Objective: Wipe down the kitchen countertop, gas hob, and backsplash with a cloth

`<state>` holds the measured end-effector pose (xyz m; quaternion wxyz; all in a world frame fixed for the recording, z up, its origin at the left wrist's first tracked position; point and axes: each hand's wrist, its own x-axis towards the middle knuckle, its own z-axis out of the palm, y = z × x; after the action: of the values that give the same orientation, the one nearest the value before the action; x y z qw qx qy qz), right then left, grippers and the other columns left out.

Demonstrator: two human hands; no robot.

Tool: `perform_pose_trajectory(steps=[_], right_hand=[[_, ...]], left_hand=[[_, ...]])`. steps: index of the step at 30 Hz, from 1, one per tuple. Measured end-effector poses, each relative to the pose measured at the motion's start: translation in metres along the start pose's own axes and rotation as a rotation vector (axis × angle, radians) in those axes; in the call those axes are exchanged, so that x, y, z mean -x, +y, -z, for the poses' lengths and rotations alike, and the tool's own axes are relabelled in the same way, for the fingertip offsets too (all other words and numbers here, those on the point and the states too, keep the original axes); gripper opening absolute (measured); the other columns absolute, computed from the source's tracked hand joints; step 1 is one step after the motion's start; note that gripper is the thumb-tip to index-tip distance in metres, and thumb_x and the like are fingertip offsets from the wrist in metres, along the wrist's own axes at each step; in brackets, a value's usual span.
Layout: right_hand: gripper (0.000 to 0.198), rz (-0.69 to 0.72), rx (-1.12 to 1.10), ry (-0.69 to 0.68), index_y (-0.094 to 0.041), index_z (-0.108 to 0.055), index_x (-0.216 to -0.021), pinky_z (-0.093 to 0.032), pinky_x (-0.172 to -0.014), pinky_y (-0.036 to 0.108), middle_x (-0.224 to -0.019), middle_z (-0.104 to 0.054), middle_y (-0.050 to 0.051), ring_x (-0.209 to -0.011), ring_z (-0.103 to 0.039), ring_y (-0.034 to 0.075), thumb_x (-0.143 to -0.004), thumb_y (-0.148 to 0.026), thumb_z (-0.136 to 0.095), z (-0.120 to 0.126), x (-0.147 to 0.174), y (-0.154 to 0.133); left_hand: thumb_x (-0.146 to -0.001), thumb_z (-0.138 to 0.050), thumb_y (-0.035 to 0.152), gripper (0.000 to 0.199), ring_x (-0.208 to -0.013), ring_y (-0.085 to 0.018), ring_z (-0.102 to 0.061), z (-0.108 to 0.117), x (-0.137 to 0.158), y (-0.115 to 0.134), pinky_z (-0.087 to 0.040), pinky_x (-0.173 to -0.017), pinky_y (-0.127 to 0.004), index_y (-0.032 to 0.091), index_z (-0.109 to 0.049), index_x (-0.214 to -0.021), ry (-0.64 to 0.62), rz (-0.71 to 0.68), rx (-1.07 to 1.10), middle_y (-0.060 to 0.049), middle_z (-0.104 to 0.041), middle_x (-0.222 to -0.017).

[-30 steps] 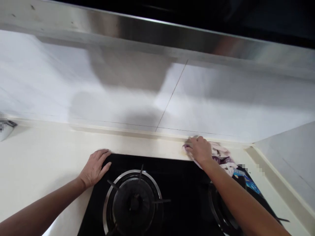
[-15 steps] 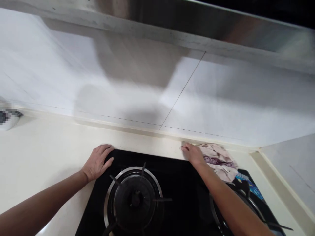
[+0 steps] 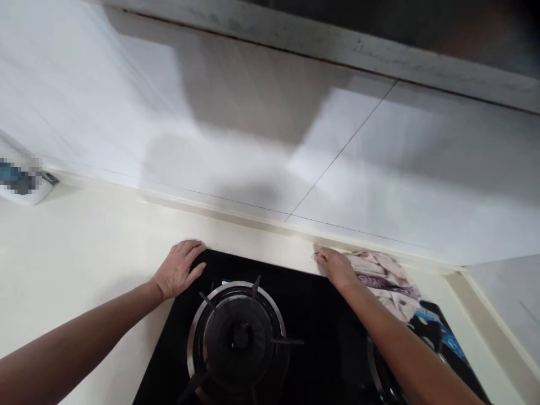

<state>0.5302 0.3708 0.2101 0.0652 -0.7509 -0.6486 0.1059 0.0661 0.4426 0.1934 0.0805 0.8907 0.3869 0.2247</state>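
Note:
My left hand (image 3: 179, 269) rests on the back left corner of the black gas stove (image 3: 320, 320), thumb apart from the fingers, holding nothing. At the back edge of the stove, my right hand (image 3: 337, 268) is closed, with a small bit of fabric showing at its fingertips. From beneath and beside that hand a crumpled pale pink cloth (image 3: 390, 281) with a purple patterned band spreads to the right. It lies over the rear strip of counter and the stove's back edge. Part of the cloth is hidden by my right hand and forearm.
A round burner (image 3: 240, 337) with pan supports sits between my arms. My right forearm partly covers a second burner (image 3: 375, 365). Behind the cream counter (image 3: 76, 242) rises a tiled wall (image 3: 236, 163), with a range hood (image 3: 379, 50) overhead. A white container (image 3: 36, 194) stands far left.
The view has shifted a little, so the stove and both hands appear slightly farther right. Both hands keep nearly the same places on the stove's back edge.

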Motion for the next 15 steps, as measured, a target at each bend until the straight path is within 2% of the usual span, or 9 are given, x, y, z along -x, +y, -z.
perform_pose_trajectory(steps=[5, 8, 10, 13, 15], right_hand=[[0.023, 0.039, 0.043, -0.018, -0.024, -0.057, -0.075, -0.043, -0.085, 0.031, -0.088, -0.069, 0.006, -0.089, -0.062, 0.021, -0.094, -0.028, -0.044, 0.002, 0.001, 0.006], [0.023, -0.092, 0.134, 0.020, -0.022, -0.058, -0.079, -0.043, -0.082, 0.033, -0.091, -0.069, 0.011, -0.090, -0.063, 0.024, -0.094, -0.024, -0.041, 0.004, 0.002, 0.005], [0.024, -0.134, 0.142, 0.037, -0.022, -0.059, -0.081, -0.043, -0.080, 0.034, -0.091, -0.069, 0.013, -0.088, -0.063, 0.024, -0.096, -0.026, -0.040, -0.001, 0.004, -0.006], [0.027, 0.025, 0.003, -0.002, -0.023, -0.058, -0.079, -0.044, -0.080, 0.031, -0.088, -0.069, 0.008, -0.087, -0.063, 0.022, -0.097, -0.035, -0.041, -0.013, 0.009, -0.031], [0.028, 0.105, -0.102, -0.020, -0.024, -0.058, -0.077, -0.045, -0.081, 0.030, -0.089, -0.070, 0.005, -0.087, -0.063, 0.021, -0.096, -0.039, -0.043, -0.017, 0.010, -0.034]], left_hand=[[-0.097, -0.046, 0.043, 0.043, -0.124, -0.031, -0.052, 0.000, 0.000, 0.002, -0.044, -0.105, -0.054, 0.020, -0.055, -0.131, -0.016, 0.001, -0.003, -0.014, -0.058, -0.131], [-0.097, -0.046, 0.043, 0.043, -0.124, -0.031, -0.051, 0.001, 0.000, 0.003, -0.044, -0.104, -0.052, 0.017, -0.056, -0.130, -0.014, 0.009, -0.008, -0.015, -0.059, -0.130], [-0.097, -0.047, 0.042, 0.044, -0.123, -0.031, -0.051, 0.001, -0.001, 0.004, -0.044, -0.104, -0.052, 0.015, -0.057, -0.130, -0.019, 0.002, -0.006, -0.016, -0.059, -0.129], [-0.097, -0.047, 0.043, 0.045, -0.123, -0.032, -0.051, 0.002, -0.001, 0.005, -0.044, -0.104, -0.052, 0.014, -0.057, -0.130, -0.026, -0.007, -0.011, -0.016, -0.059, -0.129], [-0.097, -0.047, 0.043, 0.044, -0.123, -0.031, -0.051, 0.002, -0.001, 0.005, -0.044, -0.105, -0.053, 0.016, -0.057, -0.130, -0.028, 0.002, -0.004, -0.015, -0.058, -0.130]])
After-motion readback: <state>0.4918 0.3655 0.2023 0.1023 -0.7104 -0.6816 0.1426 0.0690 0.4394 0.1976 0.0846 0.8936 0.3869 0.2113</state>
